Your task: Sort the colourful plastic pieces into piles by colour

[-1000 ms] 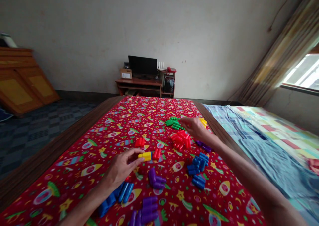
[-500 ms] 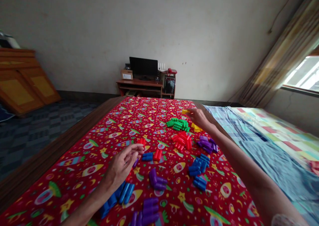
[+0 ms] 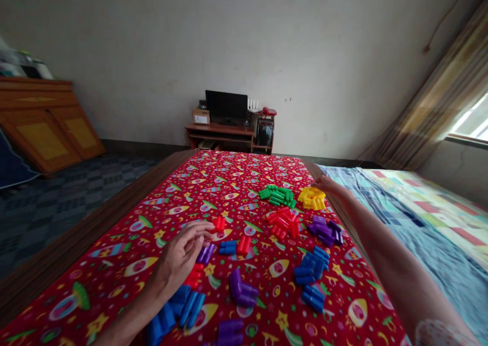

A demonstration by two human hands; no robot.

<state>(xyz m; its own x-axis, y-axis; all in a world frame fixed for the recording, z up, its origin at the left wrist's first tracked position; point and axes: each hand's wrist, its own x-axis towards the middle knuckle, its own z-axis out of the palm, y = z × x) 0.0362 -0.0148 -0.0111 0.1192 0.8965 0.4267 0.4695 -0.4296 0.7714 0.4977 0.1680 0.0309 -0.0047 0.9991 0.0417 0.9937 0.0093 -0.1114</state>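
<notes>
My right hand (image 3: 325,184) reaches to the far right, its bent fingers at the back edge of a pile of yellow plastic blocks (image 3: 312,198). Whether a block is between those fingertips is hidden. My left hand (image 3: 185,249) hovers over the left part of the cloth, fingers loosely curved, thumb apart, nothing visible in it. Just beyond its fingertips lies a red block (image 3: 218,224). A purple block (image 3: 206,253) is beside the thumb, and blue blocks (image 3: 192,308) lie partly under the wrist. A blue block (image 3: 227,247) and another red block (image 3: 244,245) sit side by side to the right.
Green (image 3: 277,195), red (image 3: 282,222), purple (image 3: 326,230) and blue (image 3: 312,267) block piles lie on the right of the red patterned cloth (image 3: 160,254). More purple blocks (image 3: 242,289) are near the middle. A bed (image 3: 412,234) adjoins the right side; a desk with a monitor (image 3: 226,106) stands beyond.
My right hand has brought the yellow block from left of the yellow pile back to that pile. My left hand stays almost in place. The view has shifted slightly left.
</notes>
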